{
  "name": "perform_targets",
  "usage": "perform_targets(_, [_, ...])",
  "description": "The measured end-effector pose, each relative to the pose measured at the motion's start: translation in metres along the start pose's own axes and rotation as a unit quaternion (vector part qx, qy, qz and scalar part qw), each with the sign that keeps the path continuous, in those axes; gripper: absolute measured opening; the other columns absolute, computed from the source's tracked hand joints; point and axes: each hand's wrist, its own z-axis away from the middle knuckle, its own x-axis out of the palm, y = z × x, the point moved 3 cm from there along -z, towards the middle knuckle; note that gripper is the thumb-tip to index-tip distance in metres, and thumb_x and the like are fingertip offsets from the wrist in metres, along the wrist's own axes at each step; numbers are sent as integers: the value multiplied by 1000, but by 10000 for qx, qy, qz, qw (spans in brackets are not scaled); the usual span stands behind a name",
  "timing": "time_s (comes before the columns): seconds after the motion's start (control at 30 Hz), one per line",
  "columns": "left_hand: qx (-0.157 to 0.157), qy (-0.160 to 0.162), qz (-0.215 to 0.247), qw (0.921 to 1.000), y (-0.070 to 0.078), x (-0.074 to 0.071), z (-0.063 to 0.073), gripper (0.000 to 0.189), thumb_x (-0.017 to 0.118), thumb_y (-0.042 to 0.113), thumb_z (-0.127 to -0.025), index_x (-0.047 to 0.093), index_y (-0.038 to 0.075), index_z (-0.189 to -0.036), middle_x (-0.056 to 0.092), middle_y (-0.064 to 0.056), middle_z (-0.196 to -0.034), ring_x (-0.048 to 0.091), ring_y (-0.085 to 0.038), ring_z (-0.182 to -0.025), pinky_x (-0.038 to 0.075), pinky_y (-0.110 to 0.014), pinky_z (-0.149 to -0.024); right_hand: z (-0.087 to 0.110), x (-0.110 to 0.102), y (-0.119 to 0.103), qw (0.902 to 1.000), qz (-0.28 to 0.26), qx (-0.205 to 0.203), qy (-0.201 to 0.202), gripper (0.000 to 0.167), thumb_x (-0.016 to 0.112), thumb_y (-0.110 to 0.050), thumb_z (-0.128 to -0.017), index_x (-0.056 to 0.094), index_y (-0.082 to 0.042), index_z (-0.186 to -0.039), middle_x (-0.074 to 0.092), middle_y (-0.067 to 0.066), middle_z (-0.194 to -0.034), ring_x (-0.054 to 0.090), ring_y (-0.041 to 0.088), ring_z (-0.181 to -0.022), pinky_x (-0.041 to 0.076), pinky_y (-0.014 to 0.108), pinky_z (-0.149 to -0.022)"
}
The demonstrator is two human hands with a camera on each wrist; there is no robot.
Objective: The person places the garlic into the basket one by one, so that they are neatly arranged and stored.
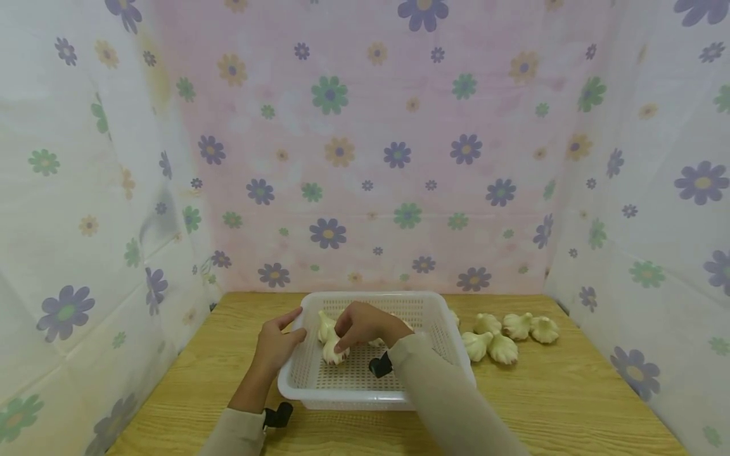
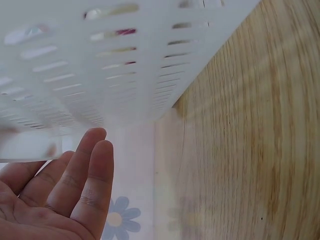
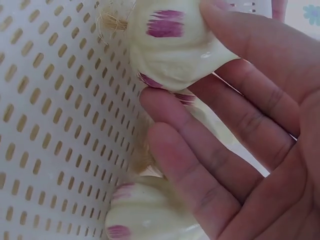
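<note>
My right hand [image 1: 365, 324] reaches down into a white plastic basket [image 1: 365, 396] with slotted walls. Its thumb and fingers pinch a garlic bulb [image 3: 175, 45], cream with purple streaks and stringy roots; the last two fingers stretch out loosely. Beside it in the basket lie another garlic bulb [image 1: 326, 326] and, partly hidden behind the hand, a further garlic bulb [image 1: 376, 342]. Fingers nearly straight, my left hand [image 1: 275, 345] touches the basket's left rim; in the left wrist view several of its fingers [image 2: 95, 185] lie outside the wall, below the rim.
Several garlic bulbs [image 1: 503, 348] lie grouped on the wooden table [image 1: 570, 399], right of the basket. Flower-print cloth [image 1: 365, 126] rises behind the table and along both sides. A small black device [image 1: 279, 415] sits at each wrist.
</note>
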Motion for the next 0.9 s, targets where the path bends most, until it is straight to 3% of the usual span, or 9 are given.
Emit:
perform_targets(0.2, [-17,-55,136,9999,-2,0,1,60,68,13,-87,60,15,-147,46,-20,-159,71,-38,-113,65,-42,-78,-4,5,-1,9999,126,83,-71,15,91,-15,-77,81,-16,-89,77,-2,-80,73,28,-77,63,49,-76])
perform_targets(0.43, [-47,-40,137,9999,-6,-1,1,60,68,14,-88,60,16,-147,47,-19,-158,72,-35,-111,64,-40,-77,-5,10,-4,9992,267,278,58,25,92,-15,-75,80,-12,-97,75,-4,-86,72,18,-76,63,39,-74])
perform_targets(0.67, [-34,-62,113,9999,-6,0,-3,60,69,15,-87,61,15,-146,48,-19,-157,74,-29,-101,64,-37,-74,-6,11,-5,9989,240,413,40,28,93,-17,-75,78,-13,-99,75,-4,-88,74,23,-77,63,39,-73])
perform_targets(0.9, [-7,-179,132,9998,-4,-1,-3,62,67,13,-87,59,17,-149,45,-18,-159,72,-37,-112,65,-38,-74,-9,12,-10,9990,346,261,56,23,91,-14,-76,80,-15,-96,76,-6,-84,73,18,-73,63,37,-70])
